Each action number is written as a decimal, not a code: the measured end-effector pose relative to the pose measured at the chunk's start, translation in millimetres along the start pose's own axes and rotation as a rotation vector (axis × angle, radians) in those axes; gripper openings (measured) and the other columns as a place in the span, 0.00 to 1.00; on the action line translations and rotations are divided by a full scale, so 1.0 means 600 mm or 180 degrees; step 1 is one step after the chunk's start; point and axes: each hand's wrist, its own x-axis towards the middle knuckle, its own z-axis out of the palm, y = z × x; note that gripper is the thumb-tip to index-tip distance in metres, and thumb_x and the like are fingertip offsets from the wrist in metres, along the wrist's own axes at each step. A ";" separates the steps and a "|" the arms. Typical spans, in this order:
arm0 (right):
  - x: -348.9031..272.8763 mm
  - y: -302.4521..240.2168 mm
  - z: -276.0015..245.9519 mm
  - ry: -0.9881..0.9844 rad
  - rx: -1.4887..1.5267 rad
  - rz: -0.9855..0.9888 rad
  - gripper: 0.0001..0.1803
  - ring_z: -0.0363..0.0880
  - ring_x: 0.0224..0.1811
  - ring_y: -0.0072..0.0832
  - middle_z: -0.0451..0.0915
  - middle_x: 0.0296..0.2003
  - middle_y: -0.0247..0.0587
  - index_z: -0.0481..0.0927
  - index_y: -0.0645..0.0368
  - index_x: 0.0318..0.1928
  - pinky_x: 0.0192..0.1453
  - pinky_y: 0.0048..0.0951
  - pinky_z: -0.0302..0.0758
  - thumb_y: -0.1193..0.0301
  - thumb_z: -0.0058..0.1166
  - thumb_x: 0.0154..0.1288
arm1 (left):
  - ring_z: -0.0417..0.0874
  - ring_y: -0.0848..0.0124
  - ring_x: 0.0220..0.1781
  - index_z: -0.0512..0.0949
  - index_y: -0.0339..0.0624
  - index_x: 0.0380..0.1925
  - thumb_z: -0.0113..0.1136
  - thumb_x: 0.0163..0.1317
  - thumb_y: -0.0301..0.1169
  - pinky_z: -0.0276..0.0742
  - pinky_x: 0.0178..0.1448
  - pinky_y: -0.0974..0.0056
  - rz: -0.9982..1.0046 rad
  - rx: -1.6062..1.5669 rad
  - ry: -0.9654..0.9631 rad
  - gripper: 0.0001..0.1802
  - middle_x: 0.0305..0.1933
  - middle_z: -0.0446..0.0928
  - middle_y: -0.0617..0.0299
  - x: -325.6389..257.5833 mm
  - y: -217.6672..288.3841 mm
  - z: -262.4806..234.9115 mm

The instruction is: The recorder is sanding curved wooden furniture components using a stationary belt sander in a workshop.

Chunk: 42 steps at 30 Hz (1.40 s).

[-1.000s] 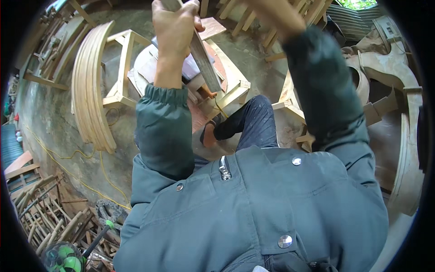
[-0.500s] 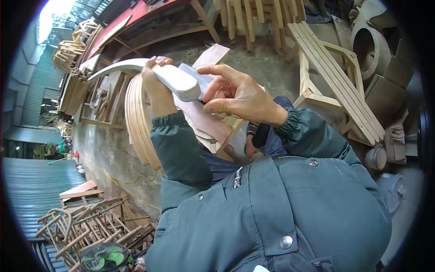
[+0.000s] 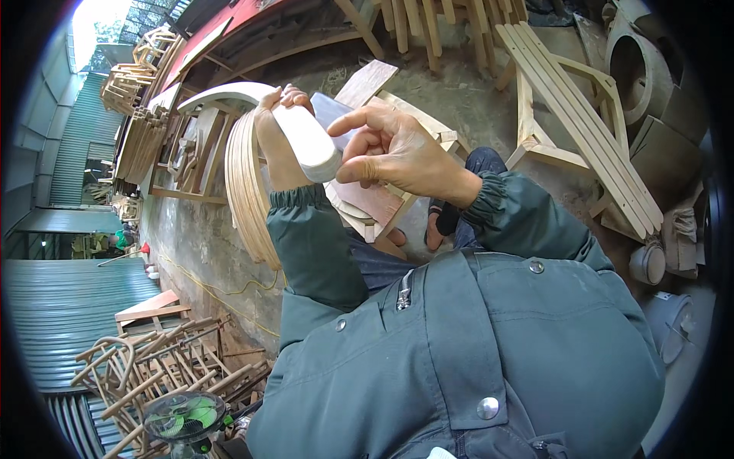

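Note:
A curved pale wooden piece (image 3: 304, 138) with a thick rounded end slants from the upper left toward my right hand. My left hand (image 3: 277, 141) is closed round it, fingers over the top. At the rounded end is my right hand (image 3: 390, 149), its fingers curled and its thumb at the piece's edge; whether anything small lies inside them is hidden. A greyish flat sheet (image 3: 327, 109) shows behind the piece, beside the right fingers. Below my hands is a wooden stand (image 3: 417, 115) with boards (image 3: 367, 83) on it.
A stack of curved wooden strips (image 3: 243, 191) stands beside my left forearm. To the right leans a slatted wooden frame (image 3: 581, 126). Chair frames (image 3: 157, 371) and a green-bladed fan (image 3: 183, 417) are at the lower left. A yellow cord (image 3: 206, 284) crosses the floor.
My right fingers have curled in more, and the thumb has come up to the piece's rounded end. My left hand keeps its grip. The whole view has shifted slightly.

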 end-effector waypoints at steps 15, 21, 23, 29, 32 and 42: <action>-0.015 0.036 0.083 -0.0227 0.0662 0.0534 0.14 0.87 0.32 0.19 0.88 0.36 0.37 0.81 0.67 0.54 0.36 0.18 0.81 0.73 0.65 0.74 | 0.78 0.76 0.22 0.65 0.28 0.65 0.57 0.68 0.24 0.86 0.29 0.70 -0.0736 -0.2951 -0.2148 0.26 0.29 0.71 0.65 -0.023 0.025 -0.013; -0.014 0.042 0.070 -0.0300 0.0567 0.0663 0.14 0.86 0.33 0.17 0.88 0.37 0.37 0.82 0.66 0.55 0.36 0.16 0.81 0.70 0.63 0.76 | 0.80 0.73 0.23 0.63 0.30 0.68 0.56 0.70 0.23 0.88 0.30 0.66 -0.0645 -0.3303 -0.2364 0.28 0.29 0.71 0.62 -0.028 0.006 -0.031; -0.010 0.041 0.060 -0.0274 0.0370 0.0632 0.14 0.86 0.33 0.16 0.88 0.37 0.37 0.82 0.66 0.55 0.36 0.15 0.81 0.70 0.62 0.77 | 0.80 0.73 0.23 0.63 0.32 0.69 0.56 0.70 0.23 0.88 0.30 0.66 -0.0500 -0.3136 -0.2395 0.28 0.29 0.70 0.63 -0.022 0.002 -0.033; -0.019 0.021 0.033 0.0126 -0.1673 -0.0419 0.10 0.85 0.31 0.20 0.88 0.35 0.39 0.87 0.61 0.49 0.37 0.23 0.80 0.74 0.68 0.69 | 0.73 0.76 0.20 0.65 0.33 0.68 0.55 0.73 0.25 0.78 0.22 0.69 -0.0500 -0.2349 -0.2461 0.25 0.28 0.69 0.65 -0.051 0.017 -0.052; -0.034 -0.043 -0.023 0.0242 -0.2771 -0.1317 0.13 0.86 0.37 0.31 0.88 0.39 0.46 0.87 0.63 0.48 0.43 0.27 0.81 0.81 0.70 0.62 | 0.79 0.69 0.26 0.80 0.37 0.45 0.60 0.72 0.37 0.82 0.33 0.61 -0.0982 -0.0196 -0.2048 0.13 0.25 0.73 0.62 -0.050 -0.028 -0.133; -0.063 -0.246 -0.140 0.1504 -0.4695 -0.2348 0.24 0.78 0.68 0.45 0.78 0.66 0.55 0.74 0.67 0.67 0.70 0.43 0.79 0.80 0.62 0.73 | 0.88 0.61 0.29 0.85 0.42 0.47 0.74 0.63 0.51 0.84 0.38 0.56 0.0829 0.4106 -0.0151 0.25 0.28 0.84 0.55 -0.121 -0.039 -0.101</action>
